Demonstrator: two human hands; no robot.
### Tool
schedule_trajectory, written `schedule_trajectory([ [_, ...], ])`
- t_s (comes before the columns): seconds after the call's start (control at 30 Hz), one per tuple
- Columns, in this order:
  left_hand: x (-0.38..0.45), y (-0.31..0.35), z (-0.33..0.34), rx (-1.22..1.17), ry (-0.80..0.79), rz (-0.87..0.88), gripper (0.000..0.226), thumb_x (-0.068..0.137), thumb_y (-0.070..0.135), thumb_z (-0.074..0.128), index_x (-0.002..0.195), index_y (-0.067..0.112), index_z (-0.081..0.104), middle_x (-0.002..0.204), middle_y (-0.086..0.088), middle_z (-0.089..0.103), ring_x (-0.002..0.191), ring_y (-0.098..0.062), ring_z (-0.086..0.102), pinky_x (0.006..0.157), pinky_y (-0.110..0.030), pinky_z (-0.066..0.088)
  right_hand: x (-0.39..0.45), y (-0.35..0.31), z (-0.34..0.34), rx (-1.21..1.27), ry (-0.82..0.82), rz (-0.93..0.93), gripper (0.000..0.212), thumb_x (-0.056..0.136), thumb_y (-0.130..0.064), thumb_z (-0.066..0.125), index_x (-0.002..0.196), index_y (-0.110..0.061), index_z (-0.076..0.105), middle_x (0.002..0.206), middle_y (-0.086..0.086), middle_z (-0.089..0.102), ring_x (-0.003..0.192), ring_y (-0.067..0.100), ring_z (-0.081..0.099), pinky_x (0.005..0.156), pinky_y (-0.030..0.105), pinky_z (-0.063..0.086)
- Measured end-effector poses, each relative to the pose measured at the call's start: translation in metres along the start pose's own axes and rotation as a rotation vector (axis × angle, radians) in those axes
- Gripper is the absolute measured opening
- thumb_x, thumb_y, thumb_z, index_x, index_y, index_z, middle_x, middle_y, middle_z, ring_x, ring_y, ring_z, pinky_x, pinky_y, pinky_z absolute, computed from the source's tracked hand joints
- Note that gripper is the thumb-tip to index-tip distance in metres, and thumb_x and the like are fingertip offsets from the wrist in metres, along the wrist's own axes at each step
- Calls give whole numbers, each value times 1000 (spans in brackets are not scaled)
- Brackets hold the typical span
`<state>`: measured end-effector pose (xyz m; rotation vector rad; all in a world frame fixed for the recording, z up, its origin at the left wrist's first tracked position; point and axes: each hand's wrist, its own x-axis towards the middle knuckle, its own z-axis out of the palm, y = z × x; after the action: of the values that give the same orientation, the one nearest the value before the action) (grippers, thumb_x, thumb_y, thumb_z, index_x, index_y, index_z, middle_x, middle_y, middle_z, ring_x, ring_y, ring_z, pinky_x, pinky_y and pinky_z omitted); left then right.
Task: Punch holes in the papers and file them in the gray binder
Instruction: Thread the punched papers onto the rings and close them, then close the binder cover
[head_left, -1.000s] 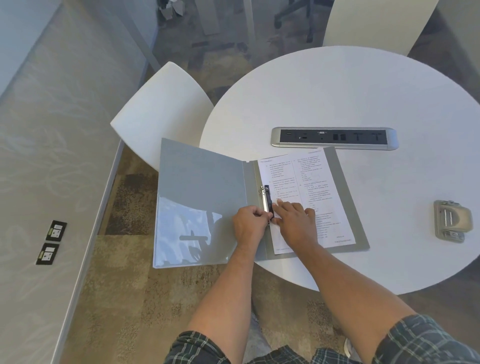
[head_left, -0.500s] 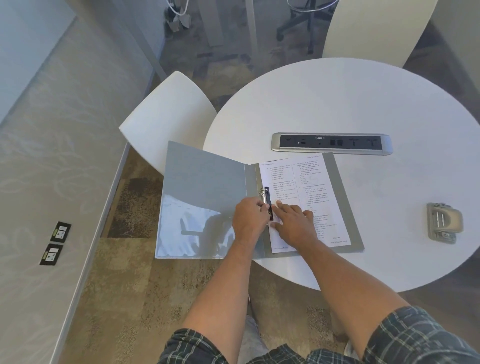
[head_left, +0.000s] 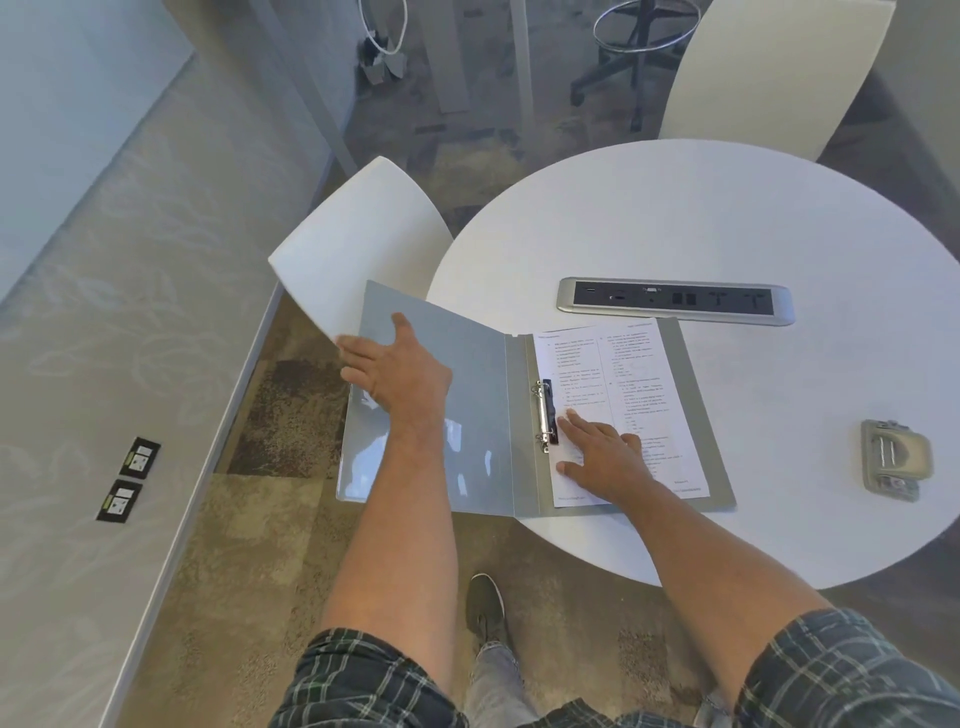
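Note:
The gray binder (head_left: 478, 364) lies open at the near left edge of the round white table (head_left: 727, 218), its front cover hanging off the table. Printed papers (head_left: 634, 379) sit on the right half, threaded on the metal ring mechanism (head_left: 544, 410). My right hand (head_left: 605, 457) lies flat on the lower left of the papers, fingers spread beside the rings. My left hand (head_left: 397, 371) rests on the far left of the open cover, fingers spread over its outer edge. A gray hole punch (head_left: 892, 460) sits at the table's right.
A silver power and socket strip (head_left: 675, 301) is set into the table just beyond the binder. One white chair (head_left: 358, 249) stands under the binder's cover, another white chair (head_left: 769, 73) is behind the table. My shoe (head_left: 485, 603) shows on the carpet below.
My left hand left the ring mechanism and moved left onto the outer edge of the cover. My right hand stayed on the papers. The view shifted so the table sits lower in frame.

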<state>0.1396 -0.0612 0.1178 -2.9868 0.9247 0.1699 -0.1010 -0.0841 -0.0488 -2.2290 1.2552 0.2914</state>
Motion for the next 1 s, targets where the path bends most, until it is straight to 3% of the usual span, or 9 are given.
schedule_trajectory([
  [0.1,-3,-1,-14,21,13,34,83,89,45,66,159,29,23,146,-32,38,133,-45,41,111,-52,25,0,-2,-1,41,-2,8,76,100,-56,49,164,-37,12,172,-15,11,156,18,20,118,51,22],
  [0.2,-13,8,-36,-17,106,139,79,94,45,60,159,17,24,140,-20,49,126,-38,51,109,-53,29,-1,-2,-3,70,4,15,76,100,-59,48,164,-38,12,172,-15,12,155,18,22,118,52,22],
  [0.27,-22,19,-53,-87,120,230,61,97,42,57,148,12,40,133,-15,57,119,-35,58,105,-52,28,-2,-2,-4,86,-1,15,76,100,-62,46,164,-38,12,172,-15,12,155,18,22,118,51,22],
  [0.4,-44,42,-74,-295,-59,427,40,101,37,50,136,18,58,131,-2,65,124,-29,57,104,-44,30,-2,-4,-12,242,7,78,76,97,-70,46,162,-44,18,167,-9,32,150,26,35,116,50,23],
  [0.5,-62,56,-74,-534,-268,494,39,97,41,57,132,25,66,125,0,71,118,-23,64,103,-35,47,-8,-1,-24,718,16,138,76,88,-73,59,156,-47,36,157,-6,49,144,26,46,119,52,26],
  [0.63,-84,74,-48,-589,-410,537,58,88,59,65,133,23,67,135,2,67,122,-18,63,100,-29,48,-24,13,-49,1340,188,118,58,79,-59,72,129,-30,71,121,-5,76,119,25,68,103,47,50],
  [0.7,-92,81,-29,-537,-445,555,63,85,61,67,135,22,65,138,1,65,126,-20,61,100,-30,46,-32,24,-64,1531,192,131,49,90,-57,64,120,-21,76,113,3,79,112,31,70,94,44,54],
  [0.83,-100,88,14,-190,-408,659,61,82,57,70,134,26,61,132,-6,63,121,-31,61,96,-39,49,-45,56,-90,1856,160,70,65,102,-62,41,93,-15,84,92,10,80,81,26,78,67,34,62],
  [1.0,-100,77,66,84,-475,644,88,79,61,72,154,38,31,160,-9,25,141,-44,34,112,-51,36,-58,91,-91,1791,270,220,30,91,-36,72,102,-9,79,93,14,79,79,33,74,63,36,61],
])
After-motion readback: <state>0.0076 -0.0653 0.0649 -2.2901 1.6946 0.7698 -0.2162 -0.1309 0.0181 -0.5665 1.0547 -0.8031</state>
